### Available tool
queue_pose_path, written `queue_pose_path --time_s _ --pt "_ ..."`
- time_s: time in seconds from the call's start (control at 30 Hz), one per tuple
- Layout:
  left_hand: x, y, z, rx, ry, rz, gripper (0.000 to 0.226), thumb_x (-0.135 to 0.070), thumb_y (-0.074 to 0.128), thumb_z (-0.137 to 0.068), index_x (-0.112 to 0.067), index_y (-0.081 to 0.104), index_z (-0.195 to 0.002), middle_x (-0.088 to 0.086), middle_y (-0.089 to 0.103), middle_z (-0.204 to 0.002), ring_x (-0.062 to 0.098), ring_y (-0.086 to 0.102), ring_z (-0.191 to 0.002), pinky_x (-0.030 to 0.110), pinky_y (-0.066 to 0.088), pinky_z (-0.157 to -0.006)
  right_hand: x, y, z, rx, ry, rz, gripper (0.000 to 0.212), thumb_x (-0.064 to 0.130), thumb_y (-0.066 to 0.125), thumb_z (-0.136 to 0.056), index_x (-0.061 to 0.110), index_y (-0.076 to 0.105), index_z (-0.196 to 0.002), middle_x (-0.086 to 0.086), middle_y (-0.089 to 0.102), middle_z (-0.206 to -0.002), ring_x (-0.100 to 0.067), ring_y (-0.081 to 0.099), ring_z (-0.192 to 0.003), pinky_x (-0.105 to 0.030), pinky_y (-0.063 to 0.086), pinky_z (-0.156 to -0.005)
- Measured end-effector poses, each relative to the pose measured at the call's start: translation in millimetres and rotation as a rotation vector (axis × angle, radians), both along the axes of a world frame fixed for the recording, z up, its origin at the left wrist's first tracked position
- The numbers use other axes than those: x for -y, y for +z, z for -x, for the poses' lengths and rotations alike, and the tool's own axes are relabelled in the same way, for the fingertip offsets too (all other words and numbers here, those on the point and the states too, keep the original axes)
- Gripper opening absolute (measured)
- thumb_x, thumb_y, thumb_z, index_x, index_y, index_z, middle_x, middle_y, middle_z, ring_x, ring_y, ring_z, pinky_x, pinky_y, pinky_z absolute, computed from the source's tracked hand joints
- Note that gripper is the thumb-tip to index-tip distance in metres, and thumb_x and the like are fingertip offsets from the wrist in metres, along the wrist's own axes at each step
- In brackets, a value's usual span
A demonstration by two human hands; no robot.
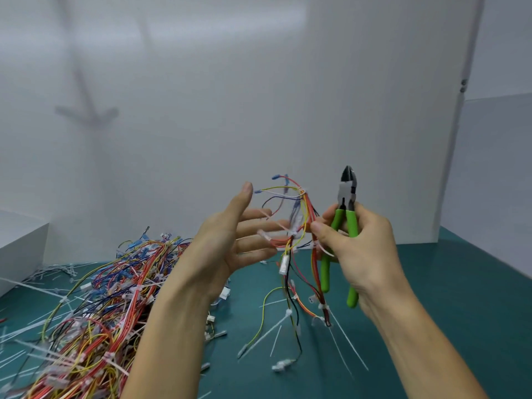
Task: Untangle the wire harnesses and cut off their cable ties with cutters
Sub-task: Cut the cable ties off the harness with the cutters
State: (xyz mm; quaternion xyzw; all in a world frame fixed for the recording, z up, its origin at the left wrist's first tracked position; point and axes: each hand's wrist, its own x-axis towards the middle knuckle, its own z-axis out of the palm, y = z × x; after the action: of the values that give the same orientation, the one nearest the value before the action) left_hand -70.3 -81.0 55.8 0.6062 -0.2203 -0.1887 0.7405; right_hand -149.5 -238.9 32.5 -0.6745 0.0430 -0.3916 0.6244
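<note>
While right hand (363, 250) grips green-handled cutters (348, 189) and harness (305, 207) | left hand (219, 243) splayed wide | harness multicoloured, white-tied

**Hidden / unresolved**

The harness (299, 226) is motion-smeared beside the left hand (221, 243); contact there cannot be told, and its ties are too blurred to count. The right hand (357, 251) covers the middle of the cutters (347, 197). The pile (100, 298) runs off the left and bottom edges. The box (20, 246) is cut off at the left.
</note>
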Motion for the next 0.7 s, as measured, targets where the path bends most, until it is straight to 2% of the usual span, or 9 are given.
queue_pose_path --time_s 0.07,0.13,0.2,0.27,0.37,0.47,0.5,0.6,0.7 --pt "0.6 1.7 4.3 0.116 -0.02 -0.17 0.071 -0.068 0.065 -0.063 -0.012 0.067 -0.107 0.006 0.078 -0.096 0.022 0.076 -0.085 0.026 0.061 -0.068 0.9 -1.0 -1.1 0.027 -0.01 -0.043 0.02 -0.002 0.072 -0.085 0.013 0.06 -0.079 0.004 0.068 -0.062 -0.014 0.065 -0.058 -0.024 0.057 -0.054" --pt "4.6 0.0 9.3 0.249 -0.013 -0.242 0.049 -0.052 0.073 -0.071 -0.013 0.07 -0.1 0.004 0.078 -0.091 0.018 0.074 -0.081 0.021 0.059 -0.069 1.1 -3.0 -2.4 0.045 -0.015 -0.075 0.022 -0.003 0.071 -0.086 0.014 0.059 -0.08 0.005 0.069 -0.064 -0.014 0.067 -0.058 -0.027 0.059 -0.055" --pt "9.1 -2.1 12.5 0.267 0.043 -0.166 0.02 -0.025 0.076 -0.082 -0.01 0.07 -0.094 0.005 0.078 -0.083 0.015 0.071 -0.072 0.016 0.055 -0.061 1.2 -4.5 -3.3 0.041 -0.017 -0.085 0.021 -0.003 0.07 -0.087 0.013 0.059 -0.08 0.004 0.069 -0.064 -0.011 0.065 -0.054 -0.026 0.058 -0.054" --pt "12.3 -3.2 12.1 0.229 0.098 -0.095 0.017 -0.012 0.077 -0.081 -0.009 0.068 -0.095 0.003 0.076 -0.075 0.011 0.069 -0.065 0.014 0.052 -0.055 1.1 -6.3 -5.0 0.032 -0.006 -0.101 0.019 -0.004 0.068 -0.088 0.011 0.06 -0.082 0.002 0.069 -0.064 -0.011 0.064 -0.052 -0.027 0.059 -0.055" --pt "15.0 -4.7 7.7 0.155 0.121 -0.054 0.03 -0.009 0.08 -0.077 -0.008 0.066 -0.103 -0.003 0.072 -0.067 0.007 0.064 -0.056 0.015 0.051 -0.055 0.9 -9.3 -7.9 0.021 0.024 -0.12 0.016 -0.006 0.067 -0.088 0.008 0.059 -0.085 0.003 0.069 -0.061 -0.01 0.065 -0.052 -0.028 0.059 -0.055" --pt "14.8 -6.8 3.8 0.115 0.111 -0.092 0.019 -0.016 0.081 -0.075 -0.01 0.074 -0.092 0.0 0.072 -0.074 0.007 0.057 -0.056 0.016 0.05 -0.058 -0.6 -11.6 -10.6 0.01 0.042 -0.109 0.017 -0.007 0.066 -0.088 0.008 0.058 -0.084 0.003 0.07 -0.062 -0.011 0.065 -0.052 -0.03 0.059 -0.055" --pt "14.4 -7.5 3.6 0.123 0.1 -0.127 0.013 -0.019 0.08 -0.077 -0.011 0.076 -0.086 0.001 0.072 -0.076 0.006 0.054 -0.056 0.016 0.047 -0.057 -1.0 -12.3 -11.5 0.004 0.04 -0.108 0.018 -0.006 0.067 -0.088 0.008 0.058 -0.084 0.002 0.07 -0.063 -0.011 0.065 -0.052 -0.03 0.059 -0.056" --pt "14.4 -9.1 5.1 0.236 0.06 -0.263 0.015 -0.026 0.076 -0.083 -0.012 0.077 -0.08 -0.001 0.072 -0.073 0.004 0.046 -0.053 0.018 0.039 -0.057 -1.0 -14.9 -14.2 -0.022 0.012 -0.09 0.019 -0.003 0.07 -0.086 0.012 0.06 -0.081 -0.005 0.07 -0.068 -0.015 0.066 -0.054 -0.034 0.061 -0.058" --pt "17.0 -10.5 5.1 0.301 0.13 -0.267 0.01 -0.018 0.071 -0.088 -0.012 0.073 -0.082 -0.005 0.07 -0.065 0.001 0.048 -0.049 0.014 0.04 -0.054 -0.2 -16.8 -15.6 -0.059 0.023 -0.095 0.011 0.001 0.068 -0.089 0.009 0.063 -0.083 -0.006 0.068 -0.063 -0.019 0.069 -0.057 -0.037 0.062 -0.06"
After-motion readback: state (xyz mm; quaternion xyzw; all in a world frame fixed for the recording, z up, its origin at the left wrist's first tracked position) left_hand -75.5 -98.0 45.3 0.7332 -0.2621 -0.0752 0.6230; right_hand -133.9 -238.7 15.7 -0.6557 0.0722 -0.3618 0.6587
